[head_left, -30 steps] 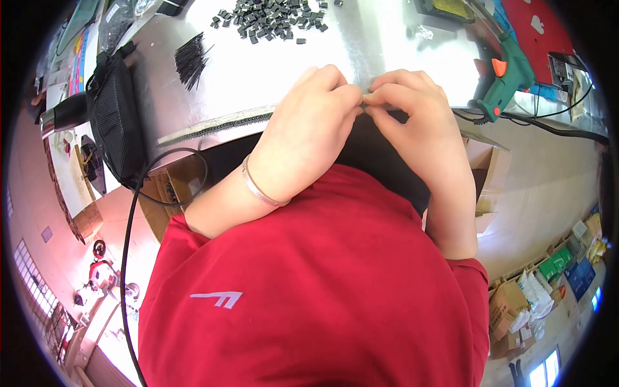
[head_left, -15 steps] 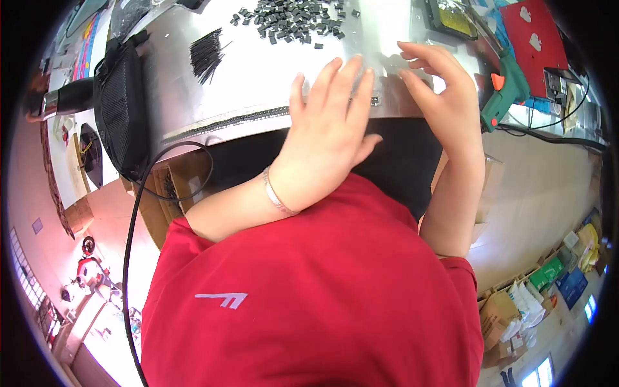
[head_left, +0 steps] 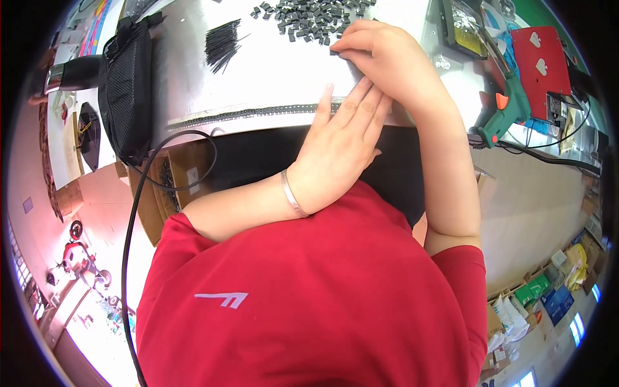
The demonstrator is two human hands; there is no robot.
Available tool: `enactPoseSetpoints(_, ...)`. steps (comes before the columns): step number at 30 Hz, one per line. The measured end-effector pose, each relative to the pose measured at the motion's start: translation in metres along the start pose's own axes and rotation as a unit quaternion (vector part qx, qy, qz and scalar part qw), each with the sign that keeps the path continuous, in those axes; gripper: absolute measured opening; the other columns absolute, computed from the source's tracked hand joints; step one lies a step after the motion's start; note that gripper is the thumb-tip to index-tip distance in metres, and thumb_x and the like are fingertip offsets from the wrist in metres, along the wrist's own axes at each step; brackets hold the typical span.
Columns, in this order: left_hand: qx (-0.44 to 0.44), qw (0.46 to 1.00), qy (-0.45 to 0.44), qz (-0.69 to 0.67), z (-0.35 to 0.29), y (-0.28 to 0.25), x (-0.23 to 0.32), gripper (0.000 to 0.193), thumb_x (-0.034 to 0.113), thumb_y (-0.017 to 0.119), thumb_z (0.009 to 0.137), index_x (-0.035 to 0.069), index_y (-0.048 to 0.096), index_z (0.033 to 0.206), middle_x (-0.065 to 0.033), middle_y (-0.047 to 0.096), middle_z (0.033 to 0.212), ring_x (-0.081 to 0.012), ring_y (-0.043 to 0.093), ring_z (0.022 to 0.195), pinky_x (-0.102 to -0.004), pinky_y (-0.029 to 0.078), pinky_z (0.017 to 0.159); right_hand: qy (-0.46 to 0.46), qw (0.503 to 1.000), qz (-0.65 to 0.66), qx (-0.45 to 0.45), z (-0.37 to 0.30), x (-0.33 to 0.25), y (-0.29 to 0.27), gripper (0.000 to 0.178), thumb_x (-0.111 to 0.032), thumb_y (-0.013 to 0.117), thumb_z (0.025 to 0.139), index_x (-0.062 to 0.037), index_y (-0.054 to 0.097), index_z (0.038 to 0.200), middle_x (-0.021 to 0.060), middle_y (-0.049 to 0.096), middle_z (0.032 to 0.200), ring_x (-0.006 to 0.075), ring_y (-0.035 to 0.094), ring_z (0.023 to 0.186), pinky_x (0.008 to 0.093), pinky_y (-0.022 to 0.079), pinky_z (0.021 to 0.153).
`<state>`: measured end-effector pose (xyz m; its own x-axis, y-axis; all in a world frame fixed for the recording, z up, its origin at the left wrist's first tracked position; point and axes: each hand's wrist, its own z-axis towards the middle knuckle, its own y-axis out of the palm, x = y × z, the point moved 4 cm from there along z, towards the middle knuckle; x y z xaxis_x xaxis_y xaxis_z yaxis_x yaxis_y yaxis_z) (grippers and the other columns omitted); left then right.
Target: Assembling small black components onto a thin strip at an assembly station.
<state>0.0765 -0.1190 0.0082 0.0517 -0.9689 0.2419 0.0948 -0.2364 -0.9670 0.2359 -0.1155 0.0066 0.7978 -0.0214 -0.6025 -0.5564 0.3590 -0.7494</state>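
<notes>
My left hand point(head_left: 342, 138) lies flat with its fingers stretched out at the table's near edge. It partly covers a long strip of small black pieces point(head_left: 242, 114), laid in a row along that edge. Farther off, the thumb and fingertips of my right hand point(head_left: 396, 61) pinch a small black block point(head_left: 334, 53) at the near side of a loose pile of small black blocks point(head_left: 313, 24). The right wrist passes just beyond the left fingertips. To the left of the pile is a bundle of thin black sticks point(head_left: 222, 45).
A black mesh bag point(head_left: 126, 90) stands at the table's left end, with a black cable point(head_left: 131, 238) hanging below. On the right are a green tool with an orange trigger point(head_left: 512, 106), a dark tray with yellow contents point(head_left: 469, 39) and a red panel point(head_left: 540, 64).
My right hand has moved left and away from me to the pile, closing on a small black block. My left hand remains by the strip, its fingers now closer together.
</notes>
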Motion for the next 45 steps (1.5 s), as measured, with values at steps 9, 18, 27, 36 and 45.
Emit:
enactPoseSetpoints(9, 0.014, 0.999, -0.010, -0.027, 0.000, 0.004, -0.002, 0.091, 0.021, 0.077, 0.080, 0.002, 0.031, 0.156, -0.0151, 0.033, 0.160, -0.0284, 0.028, 0.152, -0.0537, 0.028, 0.119, 0.090, 0.994, 0.061, 0.003, -0.018, 0.004, -0.016, 0.012, -0.003, 0.066, 0.086, -0.0008, 0.073, 0.095, 0.0093, 0.068, 0.097, 0.0265, 0.066, 0.086, 0.0342, 0.052, 0.077)
enactPoseSetpoints(18, 0.002, 1.000, -0.003, 0.031, 0.001, 0.005, 0.002, 0.088, 0.020, 0.076, 0.081, 0.002, 0.032, 0.155, -0.0149, 0.032, 0.161, -0.0282, 0.027, 0.152, -0.0538, 0.028, 0.120, 0.074, 0.996, 0.041, -0.023, -0.018, 0.011, -0.011, 0.012, -0.005, 0.068, 0.087, -0.0005, 0.072, 0.098, 0.0088, 0.067, 0.095, 0.0237, 0.066, 0.084, 0.0322, 0.052, 0.076)
enactPoseSetpoints(27, 0.032, 0.999, -0.007, -0.017, -0.001, 0.007, 0.000, 0.088, 0.020, 0.078, 0.079, 0.003, 0.035, 0.154, -0.0128, 0.034, 0.160, -0.0274, 0.031, 0.151, -0.0545, 0.029, 0.119, 0.221, 0.969, 0.009, 0.107, -0.082, 0.002, -0.024, 0.010, -0.002, 0.072, 0.086, -0.0006, 0.069, 0.096, 0.0096, 0.065, 0.092, 0.0192, 0.065, 0.079, 0.0303, 0.052, 0.072)
enactPoseSetpoints(36, 0.058, 0.989, -0.022, -0.134, 0.000, -0.004, -0.004, 0.087, 0.017, 0.079, 0.080, 0.002, 0.034, 0.153, -0.0139, 0.034, 0.161, -0.0317, 0.030, 0.151, -0.0574, 0.027, 0.119, 0.162, 0.972, -0.039, 0.167, -0.102, -0.026, -0.015, 0.011, 0.002, 0.069, 0.087, -0.0007, 0.072, 0.098, 0.0081, 0.066, 0.093, 0.0193, 0.065, 0.077, 0.0307, 0.053, 0.070)
enactPoseSetpoints(45, 0.082, 0.987, -0.068, -0.124, -0.009, -0.013, -0.015, 0.076, 0.009, 0.075, 0.084, 0.003, 0.040, 0.150, -0.0132, 0.040, 0.157, -0.0332, 0.033, 0.149, -0.0601, 0.027, 0.118, 0.207, 0.969, 0.082, 0.111, -0.103, -0.031, -0.025, 0.017, 0.005, 0.073, 0.082, 0.0004, 0.071, 0.098, 0.0076, 0.067, 0.090, 0.0169, 0.064, 0.076, 0.0296, 0.052, 0.070)
